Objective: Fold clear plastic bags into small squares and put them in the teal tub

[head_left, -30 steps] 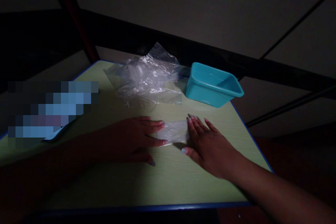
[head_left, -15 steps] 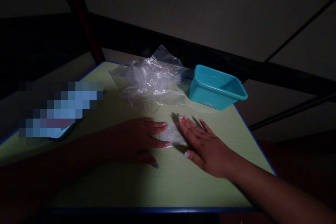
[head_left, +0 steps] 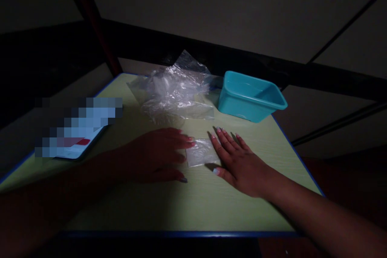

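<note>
A small flat rectangle of clear plastic (head_left: 202, 152) lies on the pale green table (head_left: 193, 209), between my two hands. My left hand (head_left: 161, 154) is at its left edge, fingers stretched toward it, one fingertip at the upper left corner. My right hand (head_left: 242, 163) lies palm down at the right edge with its fingers spread. Neither hand grips anything. Behind them sits a crumpled heap of clear plastic bags (head_left: 177, 90).
At the back right corner stands a turquoise plastic basin (head_left: 246, 102). A flat light-blue object (head_left: 87, 129), partly pixelated, lies at the left edge. A dark red post (head_left: 90, 16) rises behind the table.
My right hand has shifted slightly right, its fingers spreading and uncovering more of the plastic rectangle. My left hand's fingers have drawn back a little. The view has moved slightly.
</note>
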`<state>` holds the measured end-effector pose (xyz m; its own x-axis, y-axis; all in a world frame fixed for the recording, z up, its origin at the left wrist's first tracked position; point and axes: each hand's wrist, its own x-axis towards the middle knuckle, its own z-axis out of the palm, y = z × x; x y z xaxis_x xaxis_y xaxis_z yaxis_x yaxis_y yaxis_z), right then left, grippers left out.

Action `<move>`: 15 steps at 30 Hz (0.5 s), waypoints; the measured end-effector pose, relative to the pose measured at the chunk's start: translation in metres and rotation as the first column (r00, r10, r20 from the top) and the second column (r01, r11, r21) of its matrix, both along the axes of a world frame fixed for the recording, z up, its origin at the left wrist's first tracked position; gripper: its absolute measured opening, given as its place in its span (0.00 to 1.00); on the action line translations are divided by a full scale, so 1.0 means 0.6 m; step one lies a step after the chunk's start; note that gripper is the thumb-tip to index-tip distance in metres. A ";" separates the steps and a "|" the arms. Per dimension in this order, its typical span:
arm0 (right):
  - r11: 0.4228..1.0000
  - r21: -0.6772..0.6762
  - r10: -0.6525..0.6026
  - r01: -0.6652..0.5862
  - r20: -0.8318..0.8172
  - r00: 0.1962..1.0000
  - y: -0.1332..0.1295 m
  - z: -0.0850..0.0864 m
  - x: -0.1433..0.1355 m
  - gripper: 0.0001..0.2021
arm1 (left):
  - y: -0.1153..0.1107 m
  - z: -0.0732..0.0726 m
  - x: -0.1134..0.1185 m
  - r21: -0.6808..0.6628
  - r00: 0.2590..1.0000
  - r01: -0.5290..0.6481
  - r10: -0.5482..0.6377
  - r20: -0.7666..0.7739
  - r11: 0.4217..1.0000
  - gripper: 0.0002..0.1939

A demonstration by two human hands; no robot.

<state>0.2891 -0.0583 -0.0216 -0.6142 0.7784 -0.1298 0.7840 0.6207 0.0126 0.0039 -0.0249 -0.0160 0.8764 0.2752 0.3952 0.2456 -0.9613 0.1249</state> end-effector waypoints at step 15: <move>0.993 0.114 0.055 -0.044 -0.095 0.994 0.003 -0.022 0.010 0.39 | -0.001 -0.001 0.001 -0.011 0.994 0.059 -0.060 -0.093 0.998 0.15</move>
